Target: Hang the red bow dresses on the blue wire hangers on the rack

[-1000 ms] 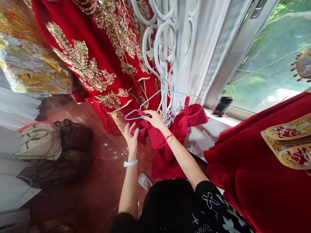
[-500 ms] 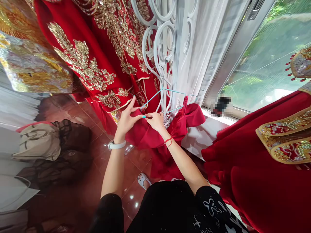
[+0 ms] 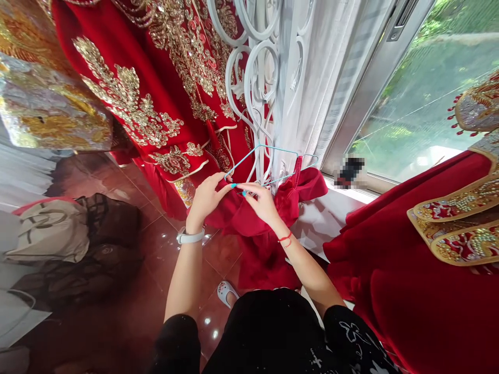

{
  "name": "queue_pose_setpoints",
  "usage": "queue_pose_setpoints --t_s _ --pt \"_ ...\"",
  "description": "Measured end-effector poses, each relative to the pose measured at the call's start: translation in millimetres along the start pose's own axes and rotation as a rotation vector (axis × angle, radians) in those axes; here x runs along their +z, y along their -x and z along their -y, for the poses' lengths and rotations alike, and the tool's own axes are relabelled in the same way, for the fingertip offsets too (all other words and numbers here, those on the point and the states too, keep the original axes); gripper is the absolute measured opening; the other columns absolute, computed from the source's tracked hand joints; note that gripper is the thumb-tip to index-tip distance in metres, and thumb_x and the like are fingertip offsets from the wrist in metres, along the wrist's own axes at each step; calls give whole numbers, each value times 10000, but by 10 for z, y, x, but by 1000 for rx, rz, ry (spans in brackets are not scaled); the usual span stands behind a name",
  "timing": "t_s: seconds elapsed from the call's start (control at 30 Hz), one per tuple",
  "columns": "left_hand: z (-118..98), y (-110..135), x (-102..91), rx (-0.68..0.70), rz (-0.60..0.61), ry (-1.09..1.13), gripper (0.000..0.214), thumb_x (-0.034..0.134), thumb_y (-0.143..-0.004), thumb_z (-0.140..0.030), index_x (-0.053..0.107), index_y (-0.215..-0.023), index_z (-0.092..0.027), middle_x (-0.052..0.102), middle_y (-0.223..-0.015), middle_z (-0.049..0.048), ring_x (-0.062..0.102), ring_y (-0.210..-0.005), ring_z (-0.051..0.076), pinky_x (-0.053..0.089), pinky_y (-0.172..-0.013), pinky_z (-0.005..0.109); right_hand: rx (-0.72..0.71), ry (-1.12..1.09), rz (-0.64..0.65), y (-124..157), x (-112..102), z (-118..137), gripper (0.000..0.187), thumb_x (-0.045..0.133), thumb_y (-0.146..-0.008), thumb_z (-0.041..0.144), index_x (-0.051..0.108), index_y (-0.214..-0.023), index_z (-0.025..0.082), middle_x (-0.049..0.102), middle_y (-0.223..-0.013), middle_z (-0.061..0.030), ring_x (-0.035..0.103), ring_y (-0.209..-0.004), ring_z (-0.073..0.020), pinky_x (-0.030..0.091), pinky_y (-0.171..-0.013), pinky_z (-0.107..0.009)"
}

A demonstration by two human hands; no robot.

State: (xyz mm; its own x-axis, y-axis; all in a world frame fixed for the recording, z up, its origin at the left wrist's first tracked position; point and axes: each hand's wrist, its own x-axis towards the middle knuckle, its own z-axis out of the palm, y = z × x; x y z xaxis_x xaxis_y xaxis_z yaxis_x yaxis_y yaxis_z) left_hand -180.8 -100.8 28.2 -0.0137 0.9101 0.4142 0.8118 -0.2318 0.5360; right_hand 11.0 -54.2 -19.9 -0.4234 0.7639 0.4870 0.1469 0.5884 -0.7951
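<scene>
We see the red dress hanging from a pale blue wire hanger, just in front of the white scrollwork rack, its skirt falling low over the tiled floor. One gathered red strap sits over the hanger's far right end, above a puffed sleeve. At the hanger's other end we have both hands close together: the left hand, with a white wristband, curls about the wire's corner, and the right hand, with a red bracelet, reaches in from the opposite side. In each grip the thumb and fingers are drawn close by the top edge of the dress, yet we cannot tell whether cloth, wire or nothing lies pinched between the tips. Behind the left hand we see a red garment with gold embroidery; to the right, another red garment hangs near the window. A beige bag lies well apart at the left
</scene>
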Motion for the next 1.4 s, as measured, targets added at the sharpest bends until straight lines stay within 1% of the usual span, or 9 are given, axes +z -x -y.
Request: queue_pose_setpoints --t_s 0.17,0.2,0.3,0.43,0.63,1.0,1.27,1.33,1.4 --pt "57 -120 18 -53 -22 -17 360 495 -977 -475 727 -907 -209 748 -882 31 621 -777 197 407 -726 285 52 82 -639 288 -1119 -580 345 520 -855 200 798 -1048 270 732 -1173 -63 638 -1197 -235 479 -1109 -421" --pt "76 -149 26 -53 -31 -10 387 468 -987 -475 734 -893 -210 744 -863 29 616 -768 193 397 -720 283 75 108 -626 332 -1356 -719 329 550 -845 223 797 -1056 273 717 -1197 -64 629 -1207 -241 476 -1114 -441" --pt "128 -224 45 -41 -42 15 429 436 -992 -473 741 -835 -215 722 -801 25 599 -730 183 393 -719 279 80 207 -299 421 -1926 -1017 261 619 -843 269 811 -1017 299 680 -1274 -63 611 -1241 -254 450 -1142 -479" --pt "172 -272 42 -4 -32 35 444 432 -981 -490 730 -796 -218 703 -778 10 575 -706 170 403 -741 277 54 552 -95 377 -2347 -1053 186 633 -870 264 817 -852 284 705 -1189 -102 615 -1178 -312 436 -1116 -547" --pt "222 -272 35 -2 -16 37 444 420 -966 -501 726 -809 -220 714 -790 11 609 -740 179 414 -744 282 26 770 161 146 -2559 -875 217 583 -877 225 793 -912 264 738 -1100 -105 659 -1006 -291 498 -930 -441" --pt "166 -297 58 -8 20 75 497 382 -951 -557 684 -781 -200 709 -820 31 608 -788 199 433 -795 304 37 796 222 -235 -2676 -291 299 417 -866 181 712 -845 221 732 -793 -46 591 -657 -184 414 -666 -300" --pt "165 -339 104 6 97 113 485 358 -984 -537 641 -786 -196 723 -876 55 642 -846 221 472 -856 337 4 883 290 -520 -2686 -69 331 437 -857 169 764 -887 209 804 -937 -56 683 -776 -189 469 -693 -278" --pt "169 -318 146 33 68 80 451 351 -1002 -494 654 -852 -196 721 -941 71 651 -909 233 488 -911 360 19 882 311 -564 -2698 -38 336 439 -867 173 772 -879 214 808 -953 -48 689 -772 -184 484 -700 -281" --pt "148 -251 224 71 -94 14 362 408 -996 -441 664 -1025 -187 695 -1125 112 636 -1075 259 483 -999 399 9 889 334 -597 -2698 -6 336 444 -882 177 777 -868 213 802 -916 -49 686 -760 -180 485 -712 -287"
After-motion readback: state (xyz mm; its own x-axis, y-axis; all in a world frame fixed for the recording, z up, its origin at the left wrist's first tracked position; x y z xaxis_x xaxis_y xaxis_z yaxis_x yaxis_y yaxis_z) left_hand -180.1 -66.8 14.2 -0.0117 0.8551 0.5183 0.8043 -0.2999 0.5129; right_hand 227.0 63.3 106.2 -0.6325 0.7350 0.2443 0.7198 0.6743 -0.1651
